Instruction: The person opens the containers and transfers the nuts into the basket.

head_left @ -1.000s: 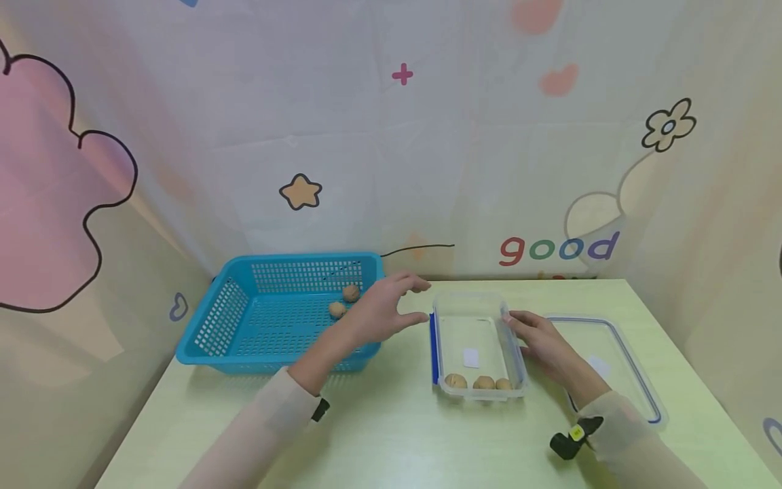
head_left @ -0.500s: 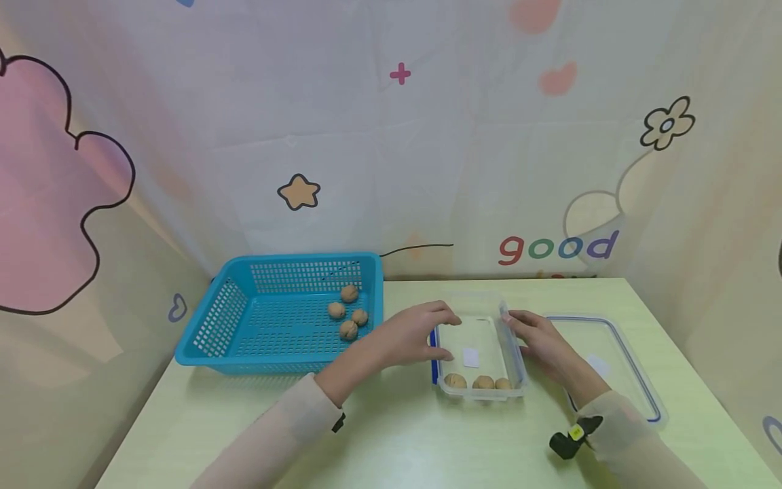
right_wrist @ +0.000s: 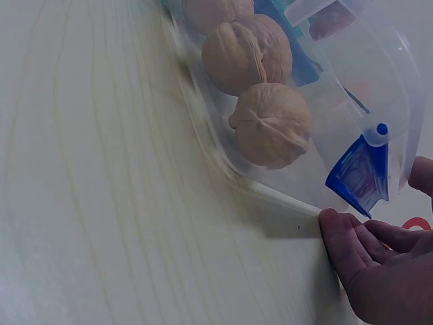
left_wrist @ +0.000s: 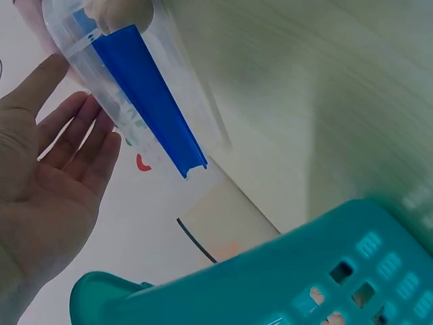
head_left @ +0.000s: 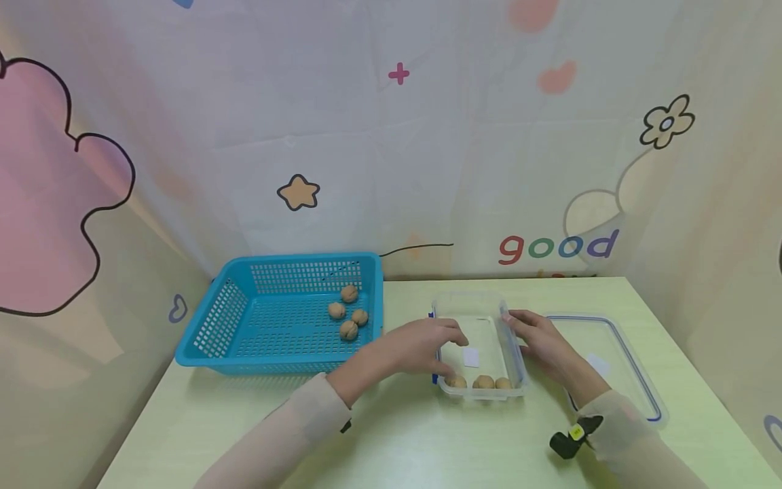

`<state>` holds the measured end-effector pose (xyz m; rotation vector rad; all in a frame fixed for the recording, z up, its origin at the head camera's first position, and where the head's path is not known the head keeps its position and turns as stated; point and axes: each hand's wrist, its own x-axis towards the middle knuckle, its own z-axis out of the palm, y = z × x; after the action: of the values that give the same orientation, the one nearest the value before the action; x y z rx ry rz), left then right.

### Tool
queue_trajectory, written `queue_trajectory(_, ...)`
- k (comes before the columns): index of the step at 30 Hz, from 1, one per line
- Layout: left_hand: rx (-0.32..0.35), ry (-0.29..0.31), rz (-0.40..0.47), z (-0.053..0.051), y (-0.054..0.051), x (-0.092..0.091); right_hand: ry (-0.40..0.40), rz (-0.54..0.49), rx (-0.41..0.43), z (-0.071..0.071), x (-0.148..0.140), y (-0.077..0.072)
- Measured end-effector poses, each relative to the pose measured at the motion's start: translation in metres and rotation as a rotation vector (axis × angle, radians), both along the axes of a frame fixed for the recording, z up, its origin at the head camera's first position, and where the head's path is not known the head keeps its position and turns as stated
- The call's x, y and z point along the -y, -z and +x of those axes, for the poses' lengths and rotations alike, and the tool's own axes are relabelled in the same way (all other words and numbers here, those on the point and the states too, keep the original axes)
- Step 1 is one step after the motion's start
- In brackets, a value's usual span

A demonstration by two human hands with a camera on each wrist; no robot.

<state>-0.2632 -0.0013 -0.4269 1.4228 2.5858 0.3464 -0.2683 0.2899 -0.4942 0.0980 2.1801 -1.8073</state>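
A clear plastic food container (head_left: 489, 392) with blue side clips stands lidless on the table. Three walnuts (right_wrist: 274, 125) lie along its near end. My right hand (head_left: 546, 343) holds the container's right wall, thumb at the rim and fingers outside. Over the left wall reaches my left hand (head_left: 421, 346), fingers loosely bent and thumb close to the leftmost walnut (head_left: 456, 382). Its palm holds nothing in the left wrist view, where a blue clip (left_wrist: 152, 101) hangs beside the fingers. Whether the thumb touches that walnut, I cannot tell.
To the left stands a blue perforated basket (head_left: 210, 360) with several walnuts (head_left: 349, 331) at its right end. The clear lid (head_left: 617, 367) with a blue seal lies on the table (head_left: 391, 441) right of the container. A printed curtain (head_left: 391, 156) hangs behind.
My left hand has moved right and toward me, from beside the basket to over the container's left wall. The right hand has kept its place on the container.
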Motion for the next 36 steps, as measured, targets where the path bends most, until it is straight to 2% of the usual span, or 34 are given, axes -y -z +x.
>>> queue_trajectory(12, 0.062, -0.024, -0.093, -0.006, 0.001, -0.016, -0.007, -0.021, -0.017, 0.001, 0.001, -0.002)
queue_trajectory(16, 0.074, -0.025, -0.121, -0.008, 0.004, -0.019, -0.009, -0.02, -0.019, 0.001, 0.002, -0.002)
queue_trajectory(25, 0.044, -0.018, -0.184, -0.011, 0.009, -0.027, -0.012, -0.022, -0.027, 0.002, 0.002, -0.003)
queue_trajectory(36, -0.009, -0.022, -0.192, -0.011, 0.017, -0.033, 0.002, -0.01, 0.005, 0.002, 0.0, -0.002)
